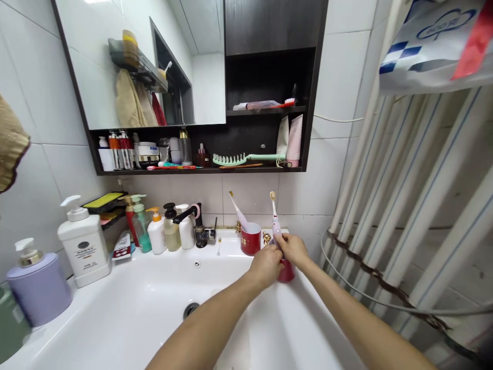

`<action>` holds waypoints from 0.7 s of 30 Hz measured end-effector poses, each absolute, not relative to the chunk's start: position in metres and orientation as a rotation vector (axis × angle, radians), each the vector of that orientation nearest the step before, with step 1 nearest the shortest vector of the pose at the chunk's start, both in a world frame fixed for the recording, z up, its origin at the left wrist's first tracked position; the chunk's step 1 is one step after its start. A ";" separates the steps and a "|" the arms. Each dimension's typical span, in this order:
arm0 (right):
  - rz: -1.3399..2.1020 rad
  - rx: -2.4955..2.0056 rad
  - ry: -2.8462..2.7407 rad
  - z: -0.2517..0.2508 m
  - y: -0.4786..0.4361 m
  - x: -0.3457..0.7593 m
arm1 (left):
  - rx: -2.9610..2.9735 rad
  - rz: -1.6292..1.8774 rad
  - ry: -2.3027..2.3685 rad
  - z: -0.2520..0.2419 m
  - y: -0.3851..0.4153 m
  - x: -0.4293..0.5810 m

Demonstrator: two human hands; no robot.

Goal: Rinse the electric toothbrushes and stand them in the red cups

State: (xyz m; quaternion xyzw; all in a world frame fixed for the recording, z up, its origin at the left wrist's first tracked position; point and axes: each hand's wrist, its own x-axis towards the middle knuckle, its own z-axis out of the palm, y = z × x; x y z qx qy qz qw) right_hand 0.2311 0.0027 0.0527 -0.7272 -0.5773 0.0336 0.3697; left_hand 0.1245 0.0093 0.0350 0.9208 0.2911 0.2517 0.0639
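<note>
My right hand [293, 250] is closed on a pale pink toothbrush [276, 226], held upright with its bristle head at the top. Just left of it, the curled fingers of my left hand [265, 266] close at the upper side of a red cup [286, 273]. My hands hide the cup's rim and the toothbrush's lower end. A gold handle [267, 238] shows behind my left hand. To the left, another red cup [251, 241] stands on the sink ledge with a second toothbrush [239, 213] leaning in it. A small brush head [219, 246] lies on the ledge.
The white sink [154, 298] spreads below my arms. Left of the black faucet [198, 226] stand several pump bottles [172, 228]. A mirror cabinet [265, 172] with toiletries hangs above. White radiator pipes [416, 205] and a hanging bag [431, 51] are on the right.
</note>
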 end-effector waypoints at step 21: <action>-0.123 -1.751 -1.271 0.058 0.040 0.235 | 2.553 0.957 1.386 0.028 0.086 0.105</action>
